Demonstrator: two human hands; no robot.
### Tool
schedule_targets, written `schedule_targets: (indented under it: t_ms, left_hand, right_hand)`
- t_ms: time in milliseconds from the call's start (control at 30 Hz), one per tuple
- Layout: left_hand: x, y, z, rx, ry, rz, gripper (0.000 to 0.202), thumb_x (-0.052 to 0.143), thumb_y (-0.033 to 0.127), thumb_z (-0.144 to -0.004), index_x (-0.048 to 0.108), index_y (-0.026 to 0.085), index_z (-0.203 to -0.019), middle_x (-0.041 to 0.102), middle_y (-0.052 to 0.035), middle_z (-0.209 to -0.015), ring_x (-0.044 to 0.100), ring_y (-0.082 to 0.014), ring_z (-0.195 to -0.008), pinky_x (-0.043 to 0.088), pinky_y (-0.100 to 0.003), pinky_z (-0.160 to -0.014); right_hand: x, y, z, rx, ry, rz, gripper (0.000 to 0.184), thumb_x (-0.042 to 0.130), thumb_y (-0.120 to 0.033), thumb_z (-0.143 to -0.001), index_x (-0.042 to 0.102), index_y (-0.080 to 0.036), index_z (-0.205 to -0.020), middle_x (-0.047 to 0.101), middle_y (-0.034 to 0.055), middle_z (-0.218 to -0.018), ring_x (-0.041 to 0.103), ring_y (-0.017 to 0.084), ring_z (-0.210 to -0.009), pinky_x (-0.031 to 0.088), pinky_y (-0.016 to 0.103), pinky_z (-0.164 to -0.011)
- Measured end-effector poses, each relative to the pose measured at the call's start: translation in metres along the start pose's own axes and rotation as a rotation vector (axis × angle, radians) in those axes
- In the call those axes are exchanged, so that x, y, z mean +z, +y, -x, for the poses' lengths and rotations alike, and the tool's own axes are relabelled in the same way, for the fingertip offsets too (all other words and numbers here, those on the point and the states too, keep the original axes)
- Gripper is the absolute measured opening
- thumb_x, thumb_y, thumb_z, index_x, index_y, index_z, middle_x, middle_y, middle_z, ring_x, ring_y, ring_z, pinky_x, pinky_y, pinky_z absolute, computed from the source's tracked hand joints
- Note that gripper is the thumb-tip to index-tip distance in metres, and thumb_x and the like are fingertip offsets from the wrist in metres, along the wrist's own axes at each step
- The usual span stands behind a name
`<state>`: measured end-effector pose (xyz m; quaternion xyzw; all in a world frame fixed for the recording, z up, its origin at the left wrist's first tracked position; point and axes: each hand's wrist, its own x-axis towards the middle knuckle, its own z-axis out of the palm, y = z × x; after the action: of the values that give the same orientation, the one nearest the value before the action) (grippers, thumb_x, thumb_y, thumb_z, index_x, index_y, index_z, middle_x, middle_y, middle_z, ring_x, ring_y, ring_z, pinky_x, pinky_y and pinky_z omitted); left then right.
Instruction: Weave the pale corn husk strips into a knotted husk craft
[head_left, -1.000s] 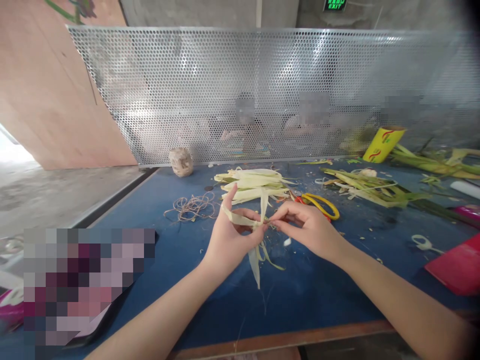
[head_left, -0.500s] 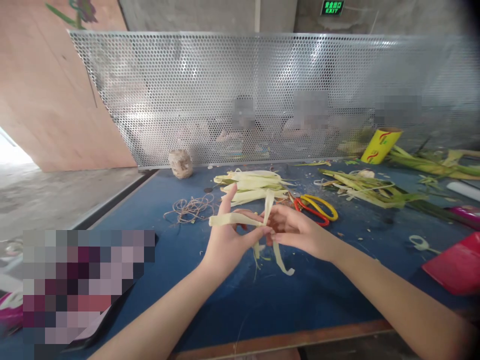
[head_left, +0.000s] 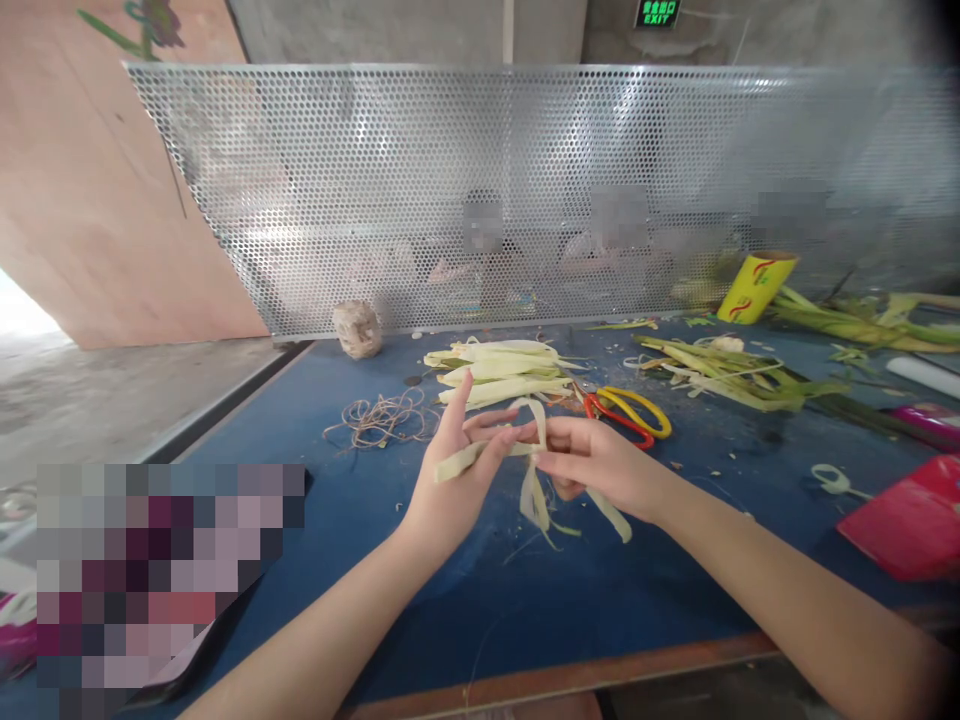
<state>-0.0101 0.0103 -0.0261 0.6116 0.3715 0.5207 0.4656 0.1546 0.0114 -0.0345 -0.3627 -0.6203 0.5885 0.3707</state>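
Observation:
Pale corn husk strips (head_left: pixel 535 498) cross and meet between my two hands above the table. My left hand (head_left: pixel 454 475) pinches one strip between thumb and fingers, and its short end pokes out over the palm. Close by on the right, my right hand (head_left: pixel 600 460) grips the strips where they cross, with one end looping up over its fingers and others hanging below. The exact crossing is partly covered by fingertips. Just beyond the hands lies a pile of corn husks (head_left: pixel 510 365). Scissors (head_left: pixel 634 410) with red and yellow handles rest beside it.
Tangled twine (head_left: pixel 381 418) lies left of the husks, near a pale lumpy block (head_left: pixel 358 330). A yellow roll (head_left: pixel 757 288), green stalks (head_left: pixel 720 370) and a red packet (head_left: pixel 907 520) are on the right. A perforated metal screen (head_left: pixel 420 150) closes off the back, with people behind it.
The strip's left end has swung down across my left palm. The upright end now bends into a loop by my right fingers, and the hanging ends have shifted. Both hands keep their hold.

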Motion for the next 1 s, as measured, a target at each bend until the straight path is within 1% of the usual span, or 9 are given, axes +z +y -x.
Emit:
schedule_targets:
  t_ms: [100,200,300,367,567,633,767,900,1000]
  left_hand:
    - [0.0012,-0.0020,0.0019,0.020,-0.059,0.034,0.080,0.057,0.023,-0.079,0.006,0.014,-0.139,0.071,-0.0078,-0.086,0.048,-0.0204,-0.117,0.045,-0.038,-0.091]
    - [0.0003,-0.0034,0.0023,0.029,-0.092,0.042,0.080,0.055,0.025,-0.080,0.003,0.017,-0.140,0.070,-0.0080,-0.097,0.046,-0.0204,-0.118,0.041,-0.041,-0.096]
    - [-0.0027,-0.0026,0.0003,0.024,-0.072,0.009,0.078,0.054,0.027,-0.081,0.004,0.019,-0.140,0.068,-0.0069,-0.101,0.050,-0.0193,-0.115,0.037,-0.040,-0.100]
    - [-0.0048,-0.0008,-0.0012,0.025,-0.036,-0.008,0.077,0.054,0.029,-0.081,0.006,0.019,-0.140,0.069,-0.0062,-0.100,0.052,-0.0193,-0.112,0.037,-0.040,-0.100]
    - [-0.0033,0.0033,0.0005,-0.082,-0.014,-0.063,0.081,0.060,0.033,-0.075,0.011,0.019,-0.138,0.070,-0.0070,-0.094,0.064,-0.0217,-0.092,0.049,-0.038,-0.084]
    - [-0.0003,0.0031,0.0022,-0.150,-0.036,-0.011,0.084,0.064,0.031,-0.071,0.013,0.020,-0.136,0.070,-0.0057,-0.090,0.065,-0.0220,-0.085,0.052,-0.038,-0.076]
    - [0.0031,0.0025,0.0035,-0.199,-0.088,0.134,0.090,0.070,0.020,-0.064,0.013,0.022,-0.134,0.069,-0.0012,-0.079,0.065,-0.0198,-0.080,0.051,-0.036,-0.075]
    - [-0.0006,0.0024,0.0009,-0.169,-0.048,0.030,0.086,0.071,0.019,-0.062,0.021,0.019,-0.132,0.063,0.0013,-0.068,0.063,-0.0178,-0.067,0.049,-0.032,-0.066]
    - [-0.0038,0.0032,-0.0007,-0.159,-0.021,-0.057,0.082,0.070,0.021,-0.063,0.024,0.019,-0.131,0.059,0.0035,-0.063,0.060,-0.0152,-0.062,0.047,-0.028,-0.061]
  right_hand:
    - [0.0004,0.0025,-0.0011,-0.014,0.015,0.082,0.023,0.059,-0.029,-0.077,0.059,-0.016,-0.097,0.043,-0.0055,-0.055,0.038,0.005,-0.046,0.031,0.020,-0.045]
    - [0.0008,0.0031,-0.0026,-0.046,0.070,0.075,0.014,0.060,-0.028,-0.076,0.058,-0.016,-0.083,0.044,-0.0061,-0.053,0.038,0.004,-0.045,0.030,0.019,-0.044]
    - [0.0002,0.0022,-0.0034,-0.073,0.141,0.060,0.018,0.061,-0.029,-0.075,0.052,-0.016,-0.067,0.042,-0.0067,-0.051,0.037,0.004,-0.043,0.029,0.018,-0.042]
    - [-0.0003,0.0012,-0.0036,-0.085,0.168,0.059,0.020,0.062,-0.030,-0.074,0.050,-0.017,-0.064,0.041,-0.0071,-0.050,0.037,0.004,-0.041,0.029,0.019,-0.041]
    - [0.0003,-0.0028,-0.0025,-0.093,0.164,0.052,0.021,0.063,-0.033,-0.072,0.049,-0.017,-0.068,0.043,-0.0069,-0.053,0.040,0.004,-0.044,0.033,0.019,-0.043]
    - [0.0009,-0.0037,-0.0021,-0.102,0.145,0.031,0.021,0.063,-0.035,-0.073,0.051,-0.017,-0.072,0.043,-0.0064,-0.055,0.040,0.005,-0.046,0.033,0.019,-0.043]
    - [0.0011,-0.0041,-0.0011,-0.100,0.113,0.030,0.021,0.062,-0.035,-0.074,0.052,-0.018,-0.080,0.046,-0.0053,-0.058,0.041,0.006,-0.048,0.033,0.020,-0.044]
    - [0.0012,-0.0032,0.0009,-0.148,0.147,0.178,0.016,0.061,-0.030,-0.074,0.051,-0.018,-0.077,0.048,-0.0039,-0.060,0.043,0.007,-0.051,0.036,0.022,-0.049]
    - [0.0010,-0.0016,0.0018,-0.243,0.213,0.350,0.013,0.059,-0.028,-0.076,0.051,-0.019,-0.075,0.041,-0.0057,-0.056,0.038,0.007,-0.049,0.033,0.022,-0.049]
